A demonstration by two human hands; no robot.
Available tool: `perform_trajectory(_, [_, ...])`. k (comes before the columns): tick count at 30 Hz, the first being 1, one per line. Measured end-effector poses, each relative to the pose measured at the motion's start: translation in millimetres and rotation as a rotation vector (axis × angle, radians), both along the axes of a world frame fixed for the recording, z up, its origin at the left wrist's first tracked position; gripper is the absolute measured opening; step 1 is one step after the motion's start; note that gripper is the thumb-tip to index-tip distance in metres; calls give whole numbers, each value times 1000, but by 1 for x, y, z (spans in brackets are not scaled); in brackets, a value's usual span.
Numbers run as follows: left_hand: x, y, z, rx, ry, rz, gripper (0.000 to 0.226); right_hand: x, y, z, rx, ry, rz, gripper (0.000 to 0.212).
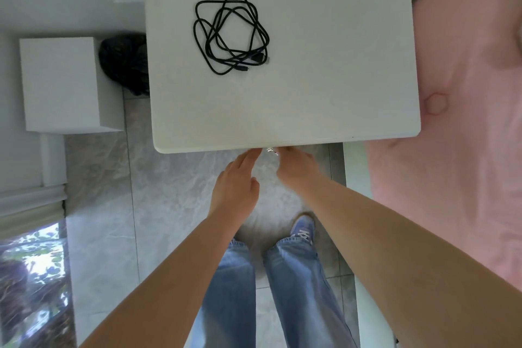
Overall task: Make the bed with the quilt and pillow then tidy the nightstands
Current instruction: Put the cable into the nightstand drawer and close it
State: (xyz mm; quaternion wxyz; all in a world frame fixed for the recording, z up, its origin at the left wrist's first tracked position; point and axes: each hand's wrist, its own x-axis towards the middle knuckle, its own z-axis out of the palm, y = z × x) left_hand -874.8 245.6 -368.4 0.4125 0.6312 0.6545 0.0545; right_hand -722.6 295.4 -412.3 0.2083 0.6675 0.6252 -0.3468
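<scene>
On the white nightstand (310, 51), toward its left half — one black cable (231, 34), wound in a loose, uneven coil, both plug ends lying at the near side of the loops. Probably light and limp, with some spring in it; likely to fall open if lifted by a single strand, so better gathered through the middle of the coil or pinched where the loops cross near the plugs. Not fragile, not slippery as far as can be judged. Nothing else on the top. Under the front edge, one small metal knob (271, 151), half hidden, presumably a drawer pull. Just left of it the left hand (236, 186), fingers straight and relaxed, tips reaching up to the edge, holding nothing. Just right of it the right hand (296, 168), blurred, fingers curled under the edge near the knob; cannot tell whether grasping it or only touching. Further out: one pink quilt (457, 121) spread fairly smooth on the bed at the right, one pillow corner perhaps at the top right, too little visible to be sure. One white box-like block (60, 82) at the left, one dark bag (124, 62) between it and the nightstand. Below — two jean legs, one blue shoe (303, 230) visible on the pale tiled floor.
</scene>
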Motion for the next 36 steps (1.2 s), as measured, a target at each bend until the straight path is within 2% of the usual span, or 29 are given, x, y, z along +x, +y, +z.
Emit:
perform_trajectory(5, [6, -15, 7, 18, 240, -25, 58, 14, -43, 7, -195, 109, -30, 69])
perform_trajectory(7, [11, -22, 12, -36, 311, -38, 56, 17, -68, 23, -193, 135, -5, 67])
perform_trajectory(11, [14, -26, 23, -33, 418, -88, 52, 23, -105, 70, 241, 196, -14, 44])
perform_trajectory(13, [14, -26, 27, 7, 477, -121, 48, 28, -110, 83, 393, 194, -1, 48])
perform_trajectory(14, [13, -25, 26, 10, 500, -130, 47, 30, -109, 84, 405, 176, -7, 54])
perform_trajectory(18, [22, -23, 28, -113, 542, -204, 40, 49, -104, 83, 188, 67, -11, 69])
perform_trajectory(21, [26, -32, 32, -172, 550, -279, 42, 60, -107, 81, 143, 19, 45, 57])
perform_trajectory(26, [31, -61, 40, -234, 510, -255, 41, 65, -122, 81, 59, 18, 43, 37])
perform_trajectory(31, [29, -88, 41, -323, 442, -228, 36, 69, -139, 79, -30, 14, 79, 31])
perform_trajectory(36, [24, -101, 42, -386, 345, -111, 31, 69, -154, 81, -49, -14, 124, 35])
